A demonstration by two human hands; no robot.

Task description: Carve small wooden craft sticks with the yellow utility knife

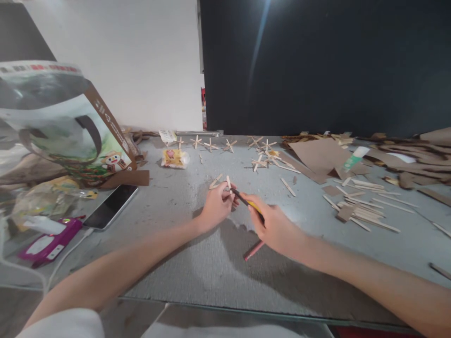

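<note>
Near the middle of the table, my left hand pinches a short wooden craft stick that points upward. My right hand is closed round a yellow-and-black utility knife. Its dark front end reaches to the stick at my left fingertips; whether it cuts in, I cannot tell. Beneath my right hand lies a reddish pencil-like stick, partly hidden by the hand. Just beyond my left hand are small stick pieces, and a loose stick lies farther right.
Several star-shaped stick pieces line the back. Right are a pile of sticks, cardboard and a glue stick. Left are a phone, a purple power strip, a large printed bag and a snack packet.
</note>
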